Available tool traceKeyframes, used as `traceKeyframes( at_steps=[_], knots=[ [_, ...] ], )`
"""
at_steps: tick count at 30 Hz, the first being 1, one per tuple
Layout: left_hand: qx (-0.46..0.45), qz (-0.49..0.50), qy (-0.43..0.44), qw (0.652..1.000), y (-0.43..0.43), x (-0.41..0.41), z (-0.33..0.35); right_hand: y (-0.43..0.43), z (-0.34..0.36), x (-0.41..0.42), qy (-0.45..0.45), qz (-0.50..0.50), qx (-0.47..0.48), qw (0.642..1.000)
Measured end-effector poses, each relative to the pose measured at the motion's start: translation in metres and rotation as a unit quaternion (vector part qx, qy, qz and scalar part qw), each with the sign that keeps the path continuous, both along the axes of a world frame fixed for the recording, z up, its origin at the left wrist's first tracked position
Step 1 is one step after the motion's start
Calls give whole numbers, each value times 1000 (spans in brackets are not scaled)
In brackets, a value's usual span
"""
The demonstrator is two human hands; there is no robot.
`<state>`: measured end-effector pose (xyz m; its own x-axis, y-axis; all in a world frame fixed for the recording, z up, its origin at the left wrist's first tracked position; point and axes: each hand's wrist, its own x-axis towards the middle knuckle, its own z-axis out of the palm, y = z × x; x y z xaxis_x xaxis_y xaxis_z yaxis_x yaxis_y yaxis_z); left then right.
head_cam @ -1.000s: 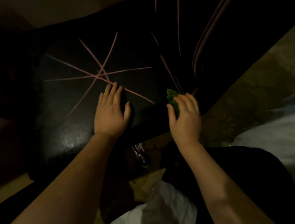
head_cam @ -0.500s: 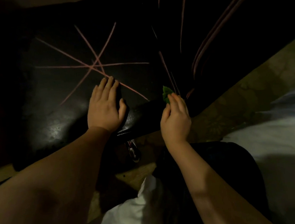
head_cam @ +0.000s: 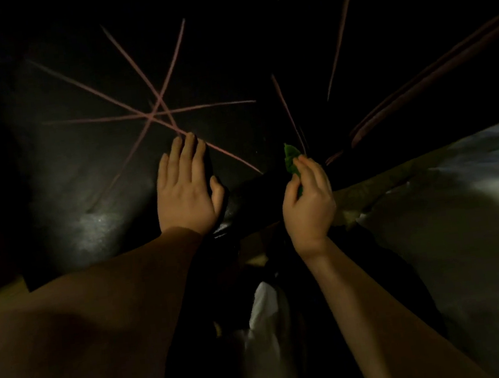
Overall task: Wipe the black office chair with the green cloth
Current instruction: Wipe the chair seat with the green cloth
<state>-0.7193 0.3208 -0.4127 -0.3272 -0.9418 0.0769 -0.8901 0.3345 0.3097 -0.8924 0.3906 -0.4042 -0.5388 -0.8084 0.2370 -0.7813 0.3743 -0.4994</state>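
The black office chair (head_cam: 88,164) is seen from above in dim light, its dark seat crossed by thin pinkish lines (head_cam: 151,116) that meet near the centre. The left hand (head_cam: 184,193) is laid flat on the seat near its front edge, fingers straight and together, thumb out to the side. The right hand (head_cam: 308,203) is held at the seat's right front edge, where the green cloth (head_cam: 291,160) is gripped between thumb and curled fingers; only a small part of the cloth shows above the fingertips. Further pinkish stripes (head_cam: 341,26) are visible on the dark surface at upper right. A white fabric (head_cam: 456,245) is seen at lower right, and both bare forearms enter from below.
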Motion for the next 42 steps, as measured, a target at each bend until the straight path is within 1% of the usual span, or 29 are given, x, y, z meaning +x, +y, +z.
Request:
traceKeyframes(
  at_steps=[7,11,13,15,16,18,19,21,24,26,29,33,38,42],
  knots=[
    [-7,18,-10,1000,1,-6,-4,-3,-1,-3,1,-1,1,1000],
    [-31,32,-6,999,1,-11,-12,-9,6,-2,-41,-21,6,999],
    [-42,37,-6,998,1,-13,-17,-8,11,-6,-51,-9,15,999],
    [-55,41,-2,998,-1,-14,-22,-5,18,-10,-27,18,45,998],
    [-57,43,-2,997,-1,-14,-24,-2,22,-12,-9,23,75,997],
    [-57,44,-2,997,-1,-13,-25,2,27,-14,23,12,129,991],
    [-58,43,-3,997,-1,-13,-25,4,29,-14,22,8,137,990],
    [-58,42,-5,997,-2,-13,-23,7,31,-14,-11,13,134,991],
    [-62,40,-6,997,-1,-13,-22,7,31,-15,-58,11,165,985],
    [-61,40,-5,997,-1,-14,-21,1,31,-15,-72,-4,189,979],
    [-55,43,-1,998,-2,-15,-20,-9,34,-15,-69,-21,210,975],
    [-52,45,4,998,-2,-14,-20,-10,38,-18,-53,-12,224,973],
    [-50,33,8,998,-3,-11,-18,-6,36,-18,-42,2,209,977],
    [-47,29,4,998,-3,-9,-17,5,31,-15,-70,18,198,978]
  ],
)
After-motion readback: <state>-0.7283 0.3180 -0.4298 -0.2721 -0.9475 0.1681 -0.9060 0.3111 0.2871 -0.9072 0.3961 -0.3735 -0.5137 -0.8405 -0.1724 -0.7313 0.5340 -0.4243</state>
